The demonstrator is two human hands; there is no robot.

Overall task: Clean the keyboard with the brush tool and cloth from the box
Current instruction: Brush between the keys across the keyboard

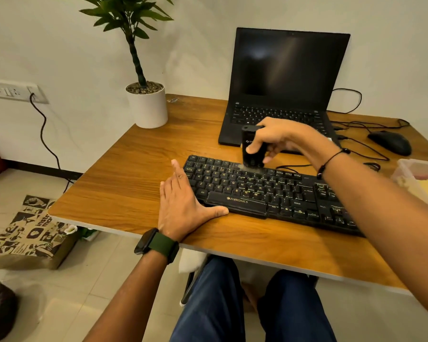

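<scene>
A black keyboard (265, 193) lies slanted across the wooden desk (124, 183). My right hand (279, 139) grips a black brush tool (251, 149) held upright, its pale bristles touching the top key rows near the keyboard's middle. My left hand (183, 206) lies flat on the desk against the keyboard's left end, fingers straight and thumb along the front edge. The clear plastic box (420, 178) stands at the right edge of the view, partly cut off, with something yellow inside. No cloth is clearly visible.
An open black laptop (282, 90) stands behind the keyboard. A black mouse (391, 143) and several cables lie at the back right. A white potted plant (147, 104) sits at the desk's back left corner. A printed paper bag (27, 233) lies on the floor.
</scene>
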